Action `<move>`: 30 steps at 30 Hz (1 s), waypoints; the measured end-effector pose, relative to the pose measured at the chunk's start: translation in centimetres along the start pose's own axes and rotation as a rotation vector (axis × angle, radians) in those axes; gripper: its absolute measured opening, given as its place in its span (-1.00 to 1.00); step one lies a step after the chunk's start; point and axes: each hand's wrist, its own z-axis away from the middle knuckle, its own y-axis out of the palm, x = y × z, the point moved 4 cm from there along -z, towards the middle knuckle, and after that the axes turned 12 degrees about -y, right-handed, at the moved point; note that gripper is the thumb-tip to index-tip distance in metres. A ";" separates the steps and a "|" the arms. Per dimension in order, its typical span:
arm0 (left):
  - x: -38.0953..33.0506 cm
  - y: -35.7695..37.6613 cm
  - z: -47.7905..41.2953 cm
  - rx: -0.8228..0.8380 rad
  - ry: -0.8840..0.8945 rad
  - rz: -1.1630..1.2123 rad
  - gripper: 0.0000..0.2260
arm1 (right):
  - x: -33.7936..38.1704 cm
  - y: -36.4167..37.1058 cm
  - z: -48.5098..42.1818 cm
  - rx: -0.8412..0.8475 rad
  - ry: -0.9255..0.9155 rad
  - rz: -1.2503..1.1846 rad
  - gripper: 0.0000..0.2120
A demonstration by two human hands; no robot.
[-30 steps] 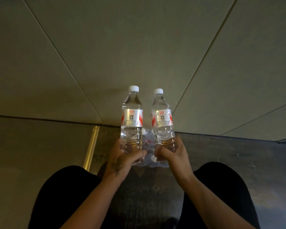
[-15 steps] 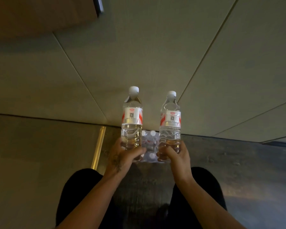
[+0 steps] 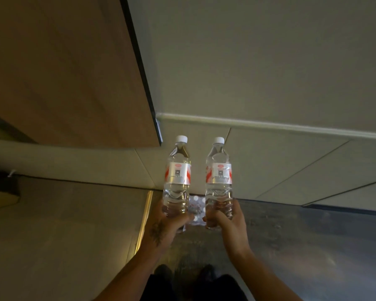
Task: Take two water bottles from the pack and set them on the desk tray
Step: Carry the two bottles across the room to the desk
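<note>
Clear plastic bottles with white caps, left bottle (image 3: 177, 177) and right bottle (image 3: 218, 178), stand upright, each clamped low by the left hand (image 3: 168, 221) and right hand (image 3: 227, 220) above the shrink-wrapped pack (image 3: 196, 210). Extraction looks done; carrying to the unseen tray comes next.

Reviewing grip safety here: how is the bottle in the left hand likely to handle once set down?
The left bottle looks nearly full, so probably heavy for its size. Tall and narrow, it may tip if nudged. The left hand grips its ribbed base, likely thin and squeezable.
</note>
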 end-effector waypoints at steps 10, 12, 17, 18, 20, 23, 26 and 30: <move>-6.5 0.8 9.1 -0.044 0.060 0.003 -0.54 | 9.2 -1.1 3.5 -0.010 -0.092 -0.009 -0.50; -7.1 1.4 9.3 -0.031 0.069 -0.005 -0.50 | 9.4 -1.7 3.9 -0.030 -0.097 -0.021 -0.50; -8.0 3.5 8.9 0.037 0.082 -0.051 -0.55 | 9.2 -4.8 4.7 -0.128 -0.115 -0.062 -0.51; -8.2 4.0 8.7 0.061 0.081 -0.068 -0.55 | 9.2 -5.6 4.9 -0.156 -0.119 -0.065 -0.50; -8.5 5.2 8.5 0.123 0.084 -0.100 -0.58 | 9.2 -7.3 5.7 -0.240 -0.128 -0.068 -0.50; -9.4 7.2 8.4 0.220 0.117 -0.142 -0.51 | 9.2 -9.6 7.5 -0.392 -0.142 -0.084 -0.49; -9.8 9.5 8.6 0.357 0.128 -0.216 -0.44 | 8.9 -11.2 10.5 -0.562 -0.145 -0.084 -0.43; -9.2 12.0 9.9 0.565 0.146 -0.324 -0.42 | 8.2 -11.5 15.6 -0.773 -0.172 -0.084 -0.33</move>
